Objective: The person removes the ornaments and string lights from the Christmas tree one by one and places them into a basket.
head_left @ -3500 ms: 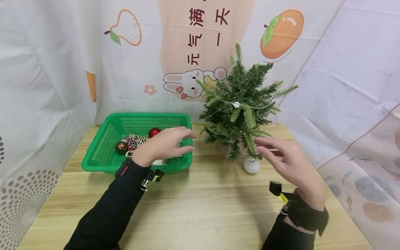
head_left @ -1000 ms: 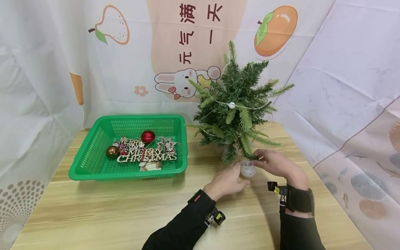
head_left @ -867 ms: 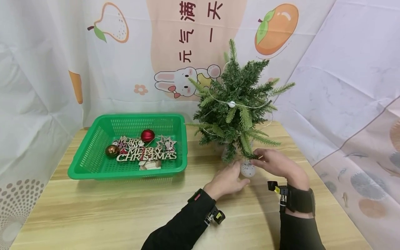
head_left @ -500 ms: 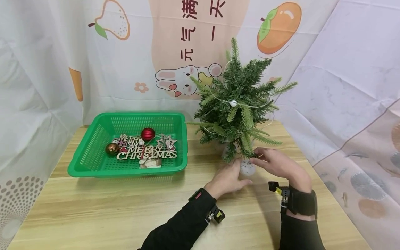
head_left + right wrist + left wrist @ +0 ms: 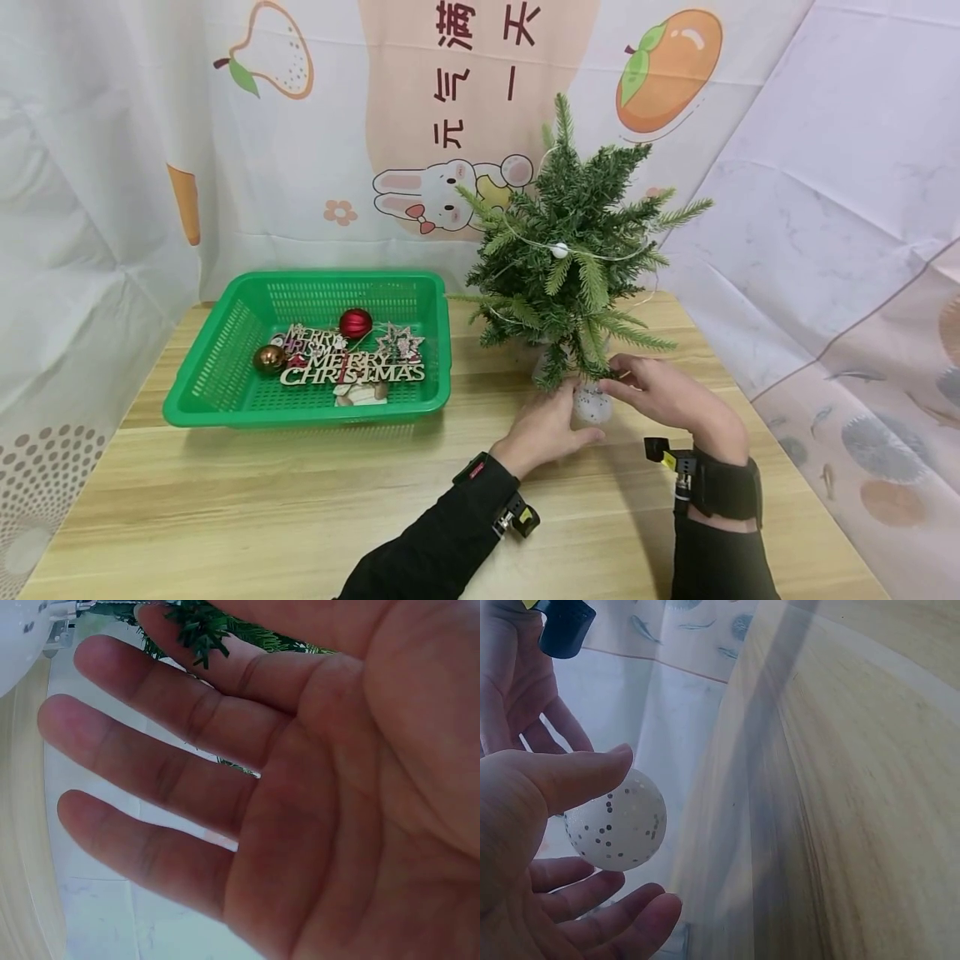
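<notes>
A small artificial Christmas tree (image 5: 577,225), strung with a thin light wire, stands on the table right of centre. Under its front branch hangs a white speckled Christmas ball (image 5: 592,406), its metal cap at the upper left in the right wrist view. My left hand (image 5: 542,429) is around the ball with relaxed fingers; its straight thumb overlaps the ball in the left wrist view, fingertips at its other side. My right hand (image 5: 670,398) pinches the tip of the branch (image 5: 201,634) just above the ball, while its other three fingers stretch out loosely.
A green plastic basket (image 5: 191,400) stands on the left with a red ball (image 5: 356,323), a brown ball (image 5: 270,359), wooden Merry Christmas signs (image 5: 352,368) and a wooden star (image 5: 399,342) inside. A printed cloth (image 5: 300,200) hangs behind the table (image 5: 300,508).
My left hand has come from over the basket to the ball, and my right hand has closed in at the branch. Within the last second the ball has turned, its speckles shifting.
</notes>
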The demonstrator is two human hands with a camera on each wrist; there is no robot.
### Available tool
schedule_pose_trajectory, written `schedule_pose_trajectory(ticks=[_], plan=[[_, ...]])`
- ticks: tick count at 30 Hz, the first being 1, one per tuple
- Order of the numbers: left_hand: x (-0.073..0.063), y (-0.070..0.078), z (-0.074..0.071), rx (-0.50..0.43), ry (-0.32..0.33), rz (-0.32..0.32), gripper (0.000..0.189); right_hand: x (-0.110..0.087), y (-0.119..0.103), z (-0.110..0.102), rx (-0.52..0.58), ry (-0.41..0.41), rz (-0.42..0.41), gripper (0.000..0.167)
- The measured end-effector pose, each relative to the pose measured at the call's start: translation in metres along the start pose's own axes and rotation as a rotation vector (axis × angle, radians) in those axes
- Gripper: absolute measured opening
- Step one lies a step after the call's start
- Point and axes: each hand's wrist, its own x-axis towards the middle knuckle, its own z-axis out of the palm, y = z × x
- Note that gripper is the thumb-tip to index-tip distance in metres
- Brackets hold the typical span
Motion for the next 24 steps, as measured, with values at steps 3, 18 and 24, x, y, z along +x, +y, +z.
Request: schedule_pose_trajectory(ticks=[3, 18, 24], plan=[[0.0001, -0.0002, -0.0002, -0.002, 0.002, 0.000, 0.087, 0.0004, -0.0004, -0.0002, -0.001, 0.001, -0.005, 0.032], [0.0004, 0.0000, 0.0014, 0.022, 0.011, 0.011, 0.082, 0.0008, -0.0013, 0.0015, 0.039, -0.017, 0.004, 0.028], [0.0008, -0.0010, 0.0008, 0.025, 0.019, 0.018, 0.076, 0.0008, -0.0006, 0.0022, 0.064, -0.025, -0.006, 0.030]])
